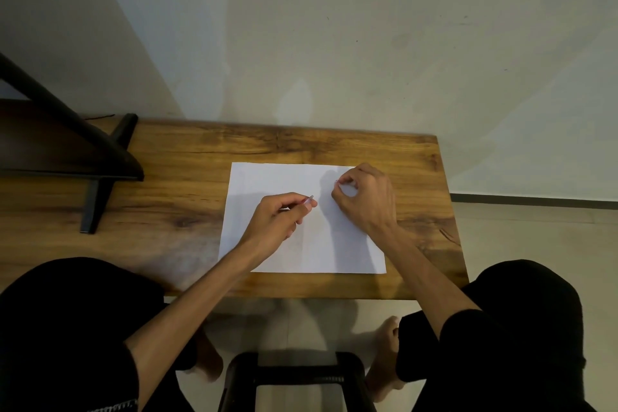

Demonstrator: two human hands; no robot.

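Closely: left fingertips [312, 204] pinch a thin pale piece [309, 199], its free end pointing right, just over the white paper [301, 254]. Right fingertips [341, 183] pinch a reddish bit [337, 181], too small to identify; the other fingers curl under. Left hand [277, 221] and right hand [366, 201] sit near each other, not touching. Paper lies flat on the wooden table [187, 184]; black stand [100, 160] at the table's left

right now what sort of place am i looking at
Probably a plain room at home, used as a work corner: a wooden table against a bare wall, a sheet of paper on it, a tiled floor beside.
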